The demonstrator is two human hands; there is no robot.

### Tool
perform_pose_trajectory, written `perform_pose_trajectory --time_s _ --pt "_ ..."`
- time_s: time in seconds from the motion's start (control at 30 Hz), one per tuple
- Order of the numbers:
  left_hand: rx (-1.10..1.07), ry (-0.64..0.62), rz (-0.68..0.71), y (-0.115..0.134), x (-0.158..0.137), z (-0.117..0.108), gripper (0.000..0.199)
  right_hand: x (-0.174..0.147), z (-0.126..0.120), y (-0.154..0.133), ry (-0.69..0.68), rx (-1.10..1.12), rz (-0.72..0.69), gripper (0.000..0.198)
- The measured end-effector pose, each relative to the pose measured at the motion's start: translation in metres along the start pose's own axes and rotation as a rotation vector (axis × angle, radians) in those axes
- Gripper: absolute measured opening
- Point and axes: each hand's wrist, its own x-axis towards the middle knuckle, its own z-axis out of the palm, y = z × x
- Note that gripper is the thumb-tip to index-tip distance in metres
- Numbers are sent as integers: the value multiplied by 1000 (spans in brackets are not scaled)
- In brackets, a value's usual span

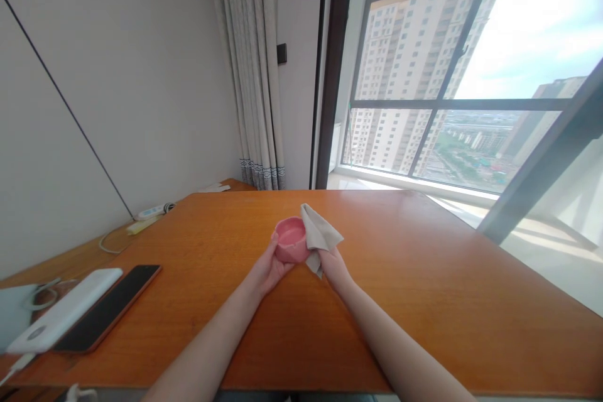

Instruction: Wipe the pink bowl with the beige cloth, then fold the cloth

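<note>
Pink dish (293,254) is centred over the near-middle of the table (400,257), its open side up and tilted somewhat toward the viewer. Left hand (269,269) grasps it from the left: thumb against the outer wall near the rim, other fingers reaching under the base. Right hand (333,265) grips a pale grey cloth (321,230) against the dish's right side; one corner stands above the rim, another hangs below the hand.

Risks (judgement): the left hand seems to bear most of the weight. If the dish wall is smooth, a push from the cloth side could turn it or slide it out of that grip, dropping it onto the table. Loose cloth could catch on the uneven rim and pull the dish round. The cloth may also act as a slippery layer, so the right hand would give poor backup. The phone (109,309) and white power bank (66,311) lie well apart at the left, so a short drop should miss them.

Hidden or unclear: the cloth covers the dish's right wall and part of its rim; most right-hand fingers are behind cloth or dish. Cannot tell whether the base touches the table or hangs just above it. Dish material not identifiable. Both forearms, and the charging cable (21,362) at lower left, are cut off by the frame.
</note>
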Motion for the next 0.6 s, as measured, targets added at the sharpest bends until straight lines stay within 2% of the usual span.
perform_pose_trajectory --time_s 0.1,0.2,0.3,0.43,0.53,0.6 --pt "48 46 117 -1 2 -3 55 -6 8 4 -38 30 69 47" --pt "70 -40 136 -4 -2 0 58 -3 11 11 12 59 63 49" --pt "91 -144 6 -5 -6 5 54 7 4 11 61 124 63 48" --pt "184 -159 -155 1 -8 8 58 19 -12 -1 62 204 136 42" --pt "265 -127 -223 5 -9 4 61 19 -21 -6 -100 138 217 36" --pt "336 -124 -291 7 -10 0 61 16 -23 -5 -198 23 182 31"
